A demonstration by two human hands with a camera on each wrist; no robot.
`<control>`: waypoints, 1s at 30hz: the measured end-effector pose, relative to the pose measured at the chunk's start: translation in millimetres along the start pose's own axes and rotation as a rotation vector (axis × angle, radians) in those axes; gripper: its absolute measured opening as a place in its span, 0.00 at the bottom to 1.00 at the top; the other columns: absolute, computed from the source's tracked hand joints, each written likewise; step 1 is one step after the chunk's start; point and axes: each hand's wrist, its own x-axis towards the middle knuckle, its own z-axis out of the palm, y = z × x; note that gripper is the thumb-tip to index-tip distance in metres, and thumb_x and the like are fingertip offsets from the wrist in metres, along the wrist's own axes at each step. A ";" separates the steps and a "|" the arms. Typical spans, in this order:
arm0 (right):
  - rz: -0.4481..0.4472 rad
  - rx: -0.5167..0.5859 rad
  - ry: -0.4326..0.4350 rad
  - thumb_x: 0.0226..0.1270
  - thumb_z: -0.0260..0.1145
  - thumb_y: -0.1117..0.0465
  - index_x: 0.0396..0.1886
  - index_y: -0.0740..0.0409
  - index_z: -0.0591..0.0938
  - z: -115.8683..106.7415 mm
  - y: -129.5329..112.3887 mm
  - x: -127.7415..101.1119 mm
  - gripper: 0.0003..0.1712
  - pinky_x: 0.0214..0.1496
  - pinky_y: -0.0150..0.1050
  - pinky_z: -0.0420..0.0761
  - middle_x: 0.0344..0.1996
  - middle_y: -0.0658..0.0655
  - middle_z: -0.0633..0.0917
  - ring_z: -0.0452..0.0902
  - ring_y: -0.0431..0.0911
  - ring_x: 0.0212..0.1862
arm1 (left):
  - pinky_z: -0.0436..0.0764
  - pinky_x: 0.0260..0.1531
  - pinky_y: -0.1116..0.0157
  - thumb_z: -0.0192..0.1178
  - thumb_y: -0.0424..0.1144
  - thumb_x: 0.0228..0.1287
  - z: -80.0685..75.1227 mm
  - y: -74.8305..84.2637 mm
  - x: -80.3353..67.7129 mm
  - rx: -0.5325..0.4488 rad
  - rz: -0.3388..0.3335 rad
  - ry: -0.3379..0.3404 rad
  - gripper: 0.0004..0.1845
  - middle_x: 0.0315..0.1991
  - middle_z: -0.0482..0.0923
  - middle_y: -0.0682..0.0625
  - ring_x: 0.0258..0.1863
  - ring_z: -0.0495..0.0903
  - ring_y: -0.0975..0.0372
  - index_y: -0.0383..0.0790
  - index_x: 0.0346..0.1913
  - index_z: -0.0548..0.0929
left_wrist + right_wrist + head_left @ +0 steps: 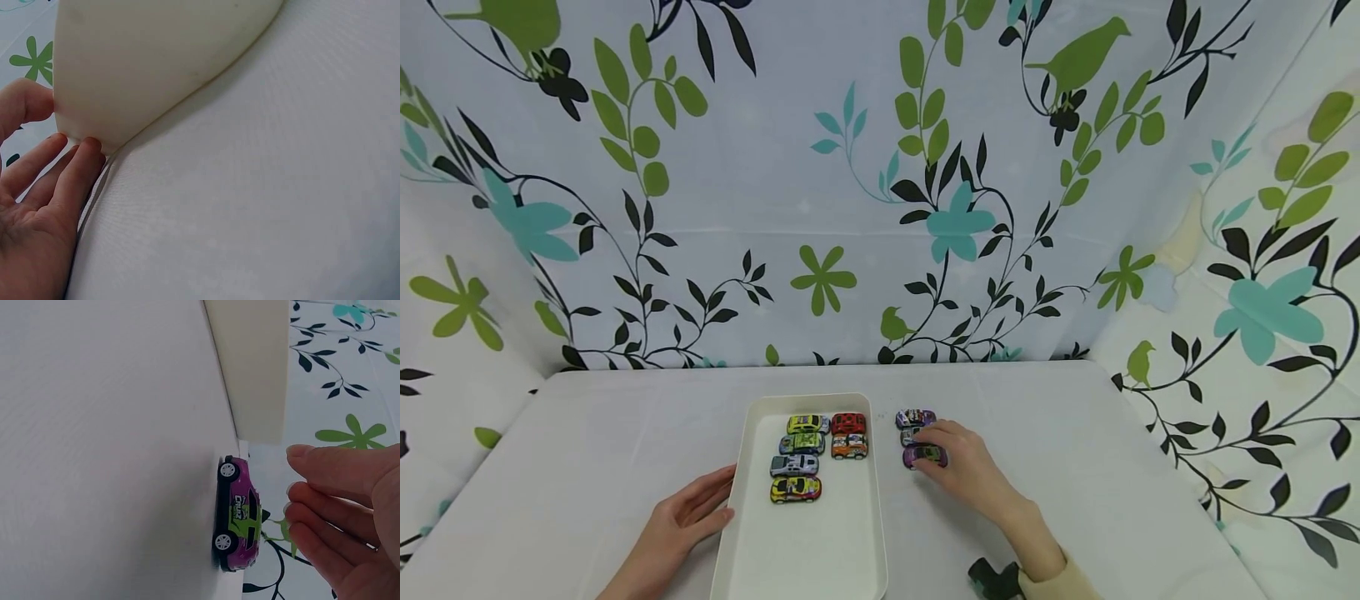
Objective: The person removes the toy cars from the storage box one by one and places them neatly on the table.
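A white tray (808,558) lies on the table and holds several toy cars, among them a yellow one (795,489) nearest me and a red one (848,422) at the far end. My left hand (703,504) lies flat against the tray's left wall (156,50), with straight fingers (75,169) touching it. To the right of the tray stand three more cars. My right hand (955,458) hovers over the nearest of them, a purple and green car (925,456). In the right wrist view its fingers (331,506) are relaxed and a little apart from that car (239,519).
A purple and white car (915,417) and a grey car (910,435), partly hidden by my fingers, stand behind the purple one. The table (1112,467) has a white cloth. Floral curtains (850,208) close it in at the back and both sides.
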 end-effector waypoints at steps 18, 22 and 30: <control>-0.102 -0.027 -0.152 0.64 0.73 0.59 0.51 0.58 0.86 7.3 -42.1 42.4 0.16 0.59 0.46 0.82 0.48 0.52 0.87 0.82 0.47 0.54 | 0.80 0.59 0.66 0.66 0.43 0.66 0.7 -0.1 -0.7 -0.021 -0.001 0.003 0.38 0.75 0.62 0.41 0.61 0.73 0.77 0.38 0.75 0.63; -0.111 -0.040 -0.210 0.65 0.72 0.59 0.51 0.59 0.86 13.4 -49.8 51.3 0.16 0.58 0.44 0.83 0.49 0.54 0.87 0.82 0.47 0.53 | 0.80 0.59 0.66 0.66 0.42 0.66 0.8 -1.0 -0.6 -0.032 0.000 0.001 0.38 0.75 0.63 0.42 0.59 0.73 0.79 0.38 0.75 0.64; -0.085 -0.092 -0.330 0.66 0.71 0.59 0.50 0.59 0.87 26.7 -63.7 70.5 0.15 0.54 0.42 0.82 0.47 0.53 0.88 0.83 0.47 0.50 | 0.80 0.58 0.68 0.67 0.42 0.66 0.5 -1.1 -1.5 -0.035 0.017 0.003 0.37 0.74 0.64 0.42 0.55 0.73 0.84 0.37 0.74 0.64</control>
